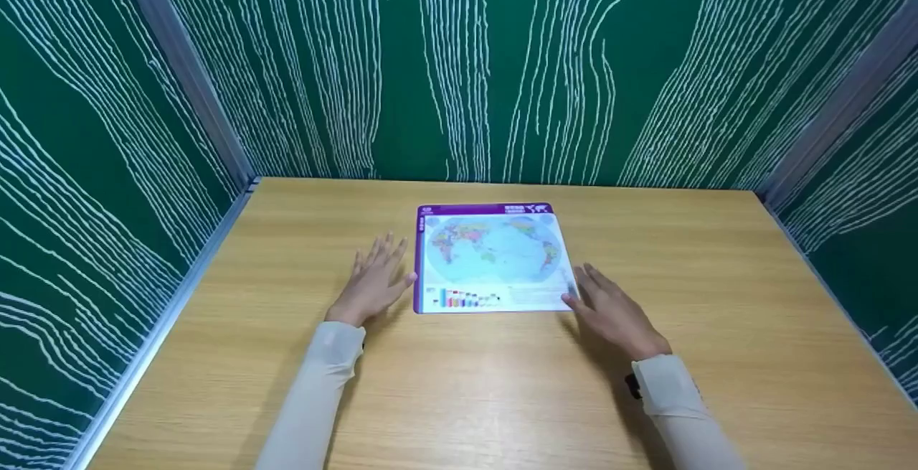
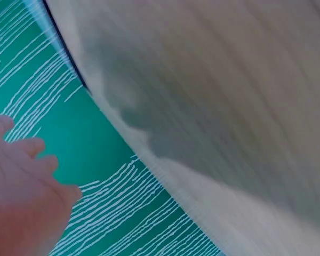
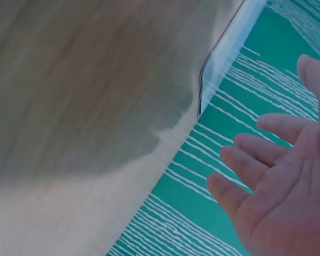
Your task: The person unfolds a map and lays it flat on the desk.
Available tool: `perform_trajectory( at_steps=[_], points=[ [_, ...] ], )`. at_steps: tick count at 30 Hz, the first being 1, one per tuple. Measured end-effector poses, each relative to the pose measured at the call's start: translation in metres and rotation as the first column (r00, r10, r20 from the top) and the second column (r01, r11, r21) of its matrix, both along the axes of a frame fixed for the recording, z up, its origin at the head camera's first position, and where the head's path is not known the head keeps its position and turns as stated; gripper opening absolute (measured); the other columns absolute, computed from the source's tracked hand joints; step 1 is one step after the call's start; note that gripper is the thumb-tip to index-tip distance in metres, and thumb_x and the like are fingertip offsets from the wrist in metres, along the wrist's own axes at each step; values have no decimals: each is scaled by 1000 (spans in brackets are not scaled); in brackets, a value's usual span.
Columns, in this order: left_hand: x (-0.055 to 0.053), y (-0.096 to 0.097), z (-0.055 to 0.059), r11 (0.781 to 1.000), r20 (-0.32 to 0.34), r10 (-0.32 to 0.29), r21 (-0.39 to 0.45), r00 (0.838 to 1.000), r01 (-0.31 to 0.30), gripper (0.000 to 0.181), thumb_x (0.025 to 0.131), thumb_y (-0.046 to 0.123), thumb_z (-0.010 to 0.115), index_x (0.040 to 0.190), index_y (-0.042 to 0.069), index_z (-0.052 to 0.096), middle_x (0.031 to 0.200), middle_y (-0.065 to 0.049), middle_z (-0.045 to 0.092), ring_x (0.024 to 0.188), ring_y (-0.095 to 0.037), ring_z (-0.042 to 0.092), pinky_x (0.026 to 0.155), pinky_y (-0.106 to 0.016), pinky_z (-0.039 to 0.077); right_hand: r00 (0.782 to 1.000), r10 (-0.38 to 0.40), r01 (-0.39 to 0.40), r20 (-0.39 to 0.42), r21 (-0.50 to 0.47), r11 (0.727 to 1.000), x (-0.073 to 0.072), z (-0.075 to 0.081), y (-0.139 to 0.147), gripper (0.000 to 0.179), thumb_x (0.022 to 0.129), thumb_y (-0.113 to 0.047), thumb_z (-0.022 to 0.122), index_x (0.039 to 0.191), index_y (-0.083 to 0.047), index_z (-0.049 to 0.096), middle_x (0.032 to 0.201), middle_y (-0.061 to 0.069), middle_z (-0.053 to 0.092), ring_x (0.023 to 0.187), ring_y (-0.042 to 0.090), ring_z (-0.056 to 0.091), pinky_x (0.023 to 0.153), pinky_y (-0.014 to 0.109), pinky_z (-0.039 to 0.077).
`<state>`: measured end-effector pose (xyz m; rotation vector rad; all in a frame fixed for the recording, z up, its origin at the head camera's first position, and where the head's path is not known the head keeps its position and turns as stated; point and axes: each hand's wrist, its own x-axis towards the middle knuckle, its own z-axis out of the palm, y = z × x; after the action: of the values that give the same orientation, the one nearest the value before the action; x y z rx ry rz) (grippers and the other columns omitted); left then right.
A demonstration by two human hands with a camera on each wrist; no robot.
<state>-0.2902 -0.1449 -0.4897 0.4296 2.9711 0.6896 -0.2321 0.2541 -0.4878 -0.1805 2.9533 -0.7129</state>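
Note:
A flat world map sheet (image 1: 495, 255) with rounded corners and a purple band along its top and left lies on the wooden table (image 1: 459, 384). Just left of it is my left hand (image 1: 371, 285), fingers spread and thumb tip right at the map's left edge. On the other side, my right hand (image 1: 618, 316) has its fingers extended, and its thumb overlaps the lower right corner in the head view. Straight fingers and a bare palm show on the right hand (image 3: 288, 181) in the right wrist view. Only part of the left hand (image 2: 26, 186) appears in the left wrist view.
Green panels (image 1: 401, 68) with white wavy lines rise behind the table and along both sides. Grey posts (image 1: 183, 61) stand at the back corners. A pale metal rail (image 1: 165, 319) runs along the table's left edge.

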Motion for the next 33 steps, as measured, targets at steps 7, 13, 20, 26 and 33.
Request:
perform_trajectory(
  at_steps=[7,13,20,26,33],
  points=[
    [-3,7,-4,996,109,-91,-14,990,93,68,99,48,42,155,24,13,163,0,8,151,-25,2,121,-53,-2,996,89,-89,-10,31,996,1,-8,-7,70,98,-52,42,152,-11,27,159,20,20,143,44,24,112,61,26],
    [-2,11,-1,984,204,-154,-54,967,168,64,101,43,42,155,22,17,163,2,9,151,-23,3,121,-53,-2,981,192,-190,-17,81,978,2,-11,-12,63,100,-45,44,150,-8,33,157,21,25,141,43,28,111,59,31],
    [-1,18,1,981,267,-155,-71,951,180,59,100,42,46,153,28,24,162,1,13,151,-22,4,121,-52,-2,983,176,-181,58,102,978,4,-11,-16,59,99,-46,46,149,-15,37,157,18,27,143,42,25,111,61,29],
    [0,19,0,972,262,-174,-108,949,208,57,100,41,45,152,28,26,162,1,13,151,-24,5,121,-52,0,982,183,-186,41,123,975,4,-11,-17,58,98,-44,48,146,-13,41,155,20,30,142,43,27,110,61,31],
    [1,18,-2,973,253,-170,-108,952,202,57,99,40,46,152,27,28,162,0,14,150,-26,6,121,-53,1,982,182,-187,46,137,973,3,-10,-19,58,98,-45,48,146,-13,42,155,19,31,142,42,28,110,60,31]
  ],
)
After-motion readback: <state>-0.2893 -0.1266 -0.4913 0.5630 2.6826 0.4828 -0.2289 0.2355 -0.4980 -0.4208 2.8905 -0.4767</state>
